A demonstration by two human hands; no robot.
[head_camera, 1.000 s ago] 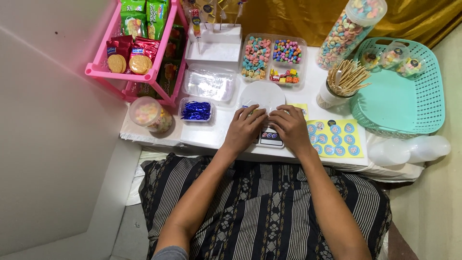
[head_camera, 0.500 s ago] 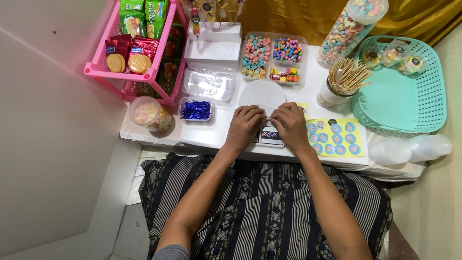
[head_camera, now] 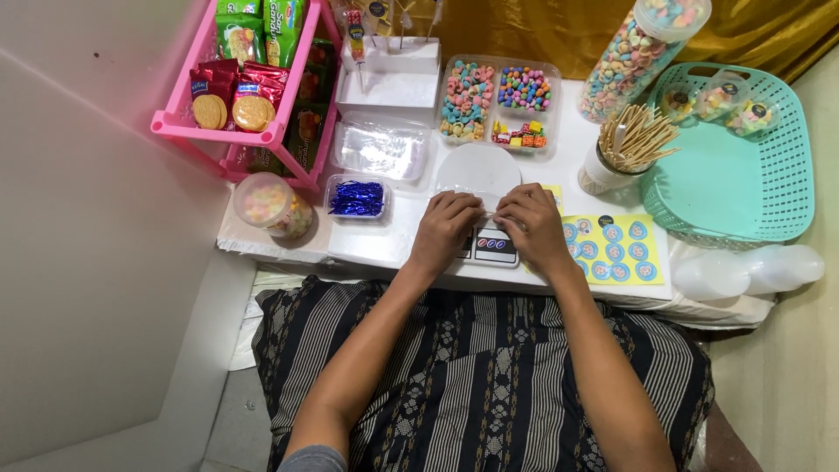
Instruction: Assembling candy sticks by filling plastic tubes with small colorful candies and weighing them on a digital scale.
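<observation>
Both my hands rest side by side at the table's front edge, over a small digital scale [head_camera: 495, 248] with a round white platform [head_camera: 479, 168]. My left hand [head_camera: 446, 227] and my right hand [head_camera: 535, 224] have their fingers curled, fingertips meeting over a small clear plastic piece [head_camera: 486, 204] pinched between them. Its exact shape is hard to make out. A yellow sheet of round blue stickers [head_camera: 612, 249] lies just right of my right hand.
A pink rack of snack packets [head_camera: 253, 105] stands at the left. At the back are a divided tray of coloured sweets [head_camera: 498, 100] and a tall jar of sweets [head_camera: 634, 57]. Nearby are a cup of wooden sticks [head_camera: 625, 149], a teal basket [head_camera: 743, 188], a tub of blue ties [head_camera: 357, 198] and a round sweet tub [head_camera: 266, 205].
Both hands stay over the scale; only the fingers have shifted slightly around the clear piece.
</observation>
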